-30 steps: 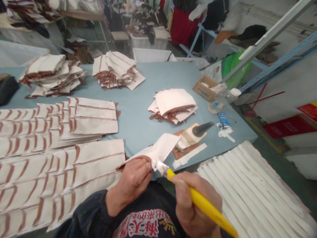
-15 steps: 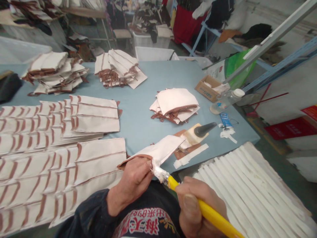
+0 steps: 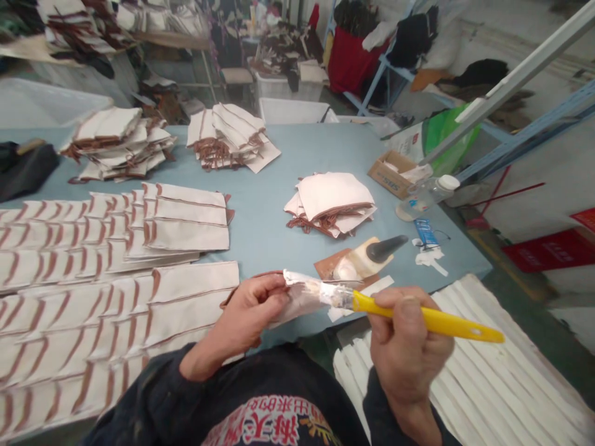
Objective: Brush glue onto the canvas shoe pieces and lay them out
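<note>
My left hand pinches a cream fabric piece with brown trim, held up over the table's front edge. In my right hand is a paintbrush with a yellow handle, gripped between thumb and fingers. White paste coats its bristles, which lie against the upper edge of the piece. Just beyond stands a paste-smeared container with a dark conical end, lying on a brown scrap. A pile of similar cream pieces rests behind it.
Overlapping rows of cream pieces cover the table's left side. Two more piles sit at the back. A cardboard box, a clear bottle and a blue packet are on the right. White strips lie on a lower surface.
The brush has swung from a steep slant to nearly level, and my right hand has moved up and right. My left hand has turned the fabric piece, tilting its edge upward.
</note>
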`<state>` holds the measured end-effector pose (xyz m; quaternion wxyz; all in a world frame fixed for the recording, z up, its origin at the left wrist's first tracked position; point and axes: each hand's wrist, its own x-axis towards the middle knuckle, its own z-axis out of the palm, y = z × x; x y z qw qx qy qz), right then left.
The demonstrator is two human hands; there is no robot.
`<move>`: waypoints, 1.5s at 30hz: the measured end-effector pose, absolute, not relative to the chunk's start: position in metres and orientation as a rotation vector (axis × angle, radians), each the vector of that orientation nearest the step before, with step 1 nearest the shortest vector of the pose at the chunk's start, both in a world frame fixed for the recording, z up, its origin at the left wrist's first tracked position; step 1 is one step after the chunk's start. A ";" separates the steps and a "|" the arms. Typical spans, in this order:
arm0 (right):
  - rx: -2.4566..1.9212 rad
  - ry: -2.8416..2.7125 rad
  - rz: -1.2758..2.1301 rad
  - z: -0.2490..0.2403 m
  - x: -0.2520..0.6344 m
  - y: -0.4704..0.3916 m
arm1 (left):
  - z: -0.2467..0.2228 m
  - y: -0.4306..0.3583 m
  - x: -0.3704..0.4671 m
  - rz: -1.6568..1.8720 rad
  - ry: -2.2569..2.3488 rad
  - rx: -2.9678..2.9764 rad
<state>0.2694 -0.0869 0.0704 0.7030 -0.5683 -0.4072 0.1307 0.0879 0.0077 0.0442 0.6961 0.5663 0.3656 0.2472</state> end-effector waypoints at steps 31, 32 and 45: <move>-1.278 -1.643 -0.315 0.075 0.282 -0.092 | 0.062 0.016 0.071 0.334 0.642 1.067; -1.283 -1.603 -0.303 0.074 0.281 -0.097 | 0.061 0.015 0.070 0.340 0.652 1.057; -1.109 -1.788 -0.259 0.071 0.263 -0.101 | 0.062 0.004 0.066 0.370 0.658 0.854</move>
